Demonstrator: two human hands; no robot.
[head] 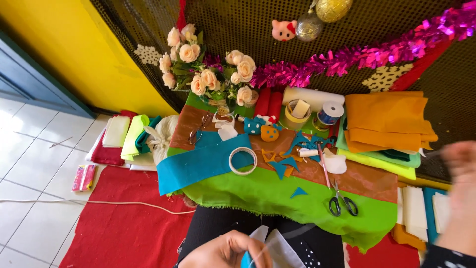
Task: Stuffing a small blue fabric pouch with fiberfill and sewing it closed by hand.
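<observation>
Two hands show at the bottom of the view. Left hand [223, 252] sits low over the lap, fingers curled and pinching a small teal piece [245, 260] against pale cloth [275, 245], with a thin thread [263, 250] running from the fingertips. Right hand [463, 191] is raised at the right edge, blurred; whether its fingers are open or closed cannot be told.

Ahead lies green cloth [277, 196] over a low table, with a brown layer [367, 176] and a teal strip [198, 164] on it. A tape ring [243, 161] rests on the strip's right end. Scissors [342, 202] lie on the green cloth, near the right side. Teal scraps [297, 149] are scattered between ring and scissors. Folded orange felt [386, 119] is stacked at the right; roses [208, 69] stand behind.
</observation>
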